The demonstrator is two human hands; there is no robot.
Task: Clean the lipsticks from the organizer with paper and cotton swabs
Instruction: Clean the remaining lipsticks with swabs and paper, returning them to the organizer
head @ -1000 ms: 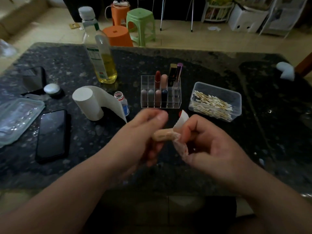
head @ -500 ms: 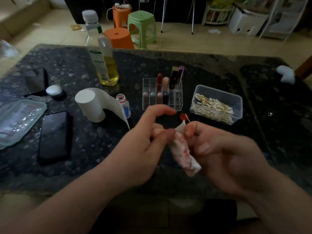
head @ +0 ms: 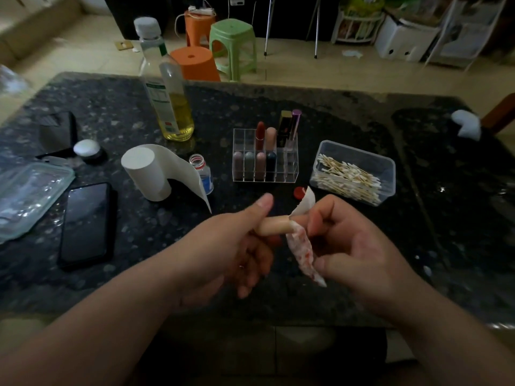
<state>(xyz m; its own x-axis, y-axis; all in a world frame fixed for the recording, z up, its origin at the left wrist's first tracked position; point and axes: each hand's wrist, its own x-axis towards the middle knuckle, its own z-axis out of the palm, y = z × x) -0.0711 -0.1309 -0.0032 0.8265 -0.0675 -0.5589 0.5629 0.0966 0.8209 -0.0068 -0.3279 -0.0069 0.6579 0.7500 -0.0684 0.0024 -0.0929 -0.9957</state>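
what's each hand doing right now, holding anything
Left hand: grips the pale lipstick tube.
Right hand: pinches the red-stained paper at the tube's end.

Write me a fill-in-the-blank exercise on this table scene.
The left hand grips a peach lipstick, while the right hand holds paper stained ____.
The cotton swabs lie in a clear tub to the ____ of the organizer.
The bottle behind the paper roll holds ____ liquid.
Missing words: red; right; yellow.
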